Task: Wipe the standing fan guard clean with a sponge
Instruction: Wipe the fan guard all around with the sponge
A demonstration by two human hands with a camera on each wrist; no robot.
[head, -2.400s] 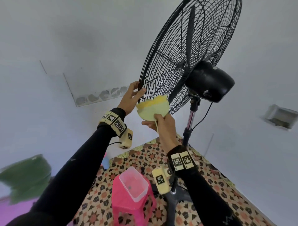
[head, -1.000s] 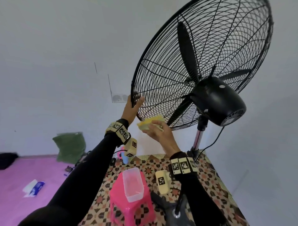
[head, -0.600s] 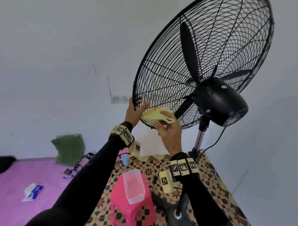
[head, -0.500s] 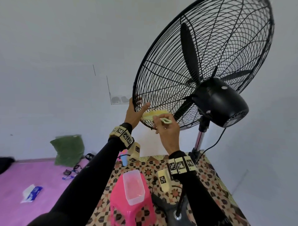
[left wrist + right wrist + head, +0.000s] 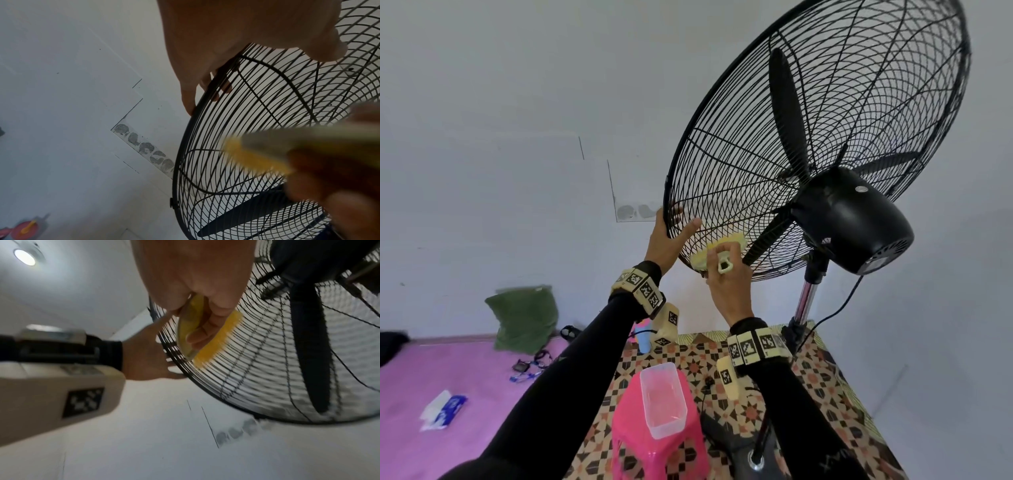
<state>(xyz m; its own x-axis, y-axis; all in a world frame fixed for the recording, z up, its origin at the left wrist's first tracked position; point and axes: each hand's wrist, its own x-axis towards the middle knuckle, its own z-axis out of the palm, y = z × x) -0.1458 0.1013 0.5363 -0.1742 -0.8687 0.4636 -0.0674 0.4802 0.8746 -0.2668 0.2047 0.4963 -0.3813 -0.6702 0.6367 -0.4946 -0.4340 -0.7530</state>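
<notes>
A black wire fan guard rises at the upper right, with the blades and the black motor housing behind it. My left hand grips the guard's lower left rim, fingers hooked over it and thumb on the wires. My right hand holds a yellow sponge with a pale green backing flat against the bottom of the guard. The sponge touches the wires in the right wrist view. In the left wrist view the sponge is blurred.
A pink stool with a clear plastic tub on top stands below my arms. The fan's chrome pole and its cord drop to the patterned mat. A green cushion leans on the wall at left.
My right hand has slid the sponge slightly right and turned it flatter against the guard's lower wires. My left hand keeps its hold on the rim.
</notes>
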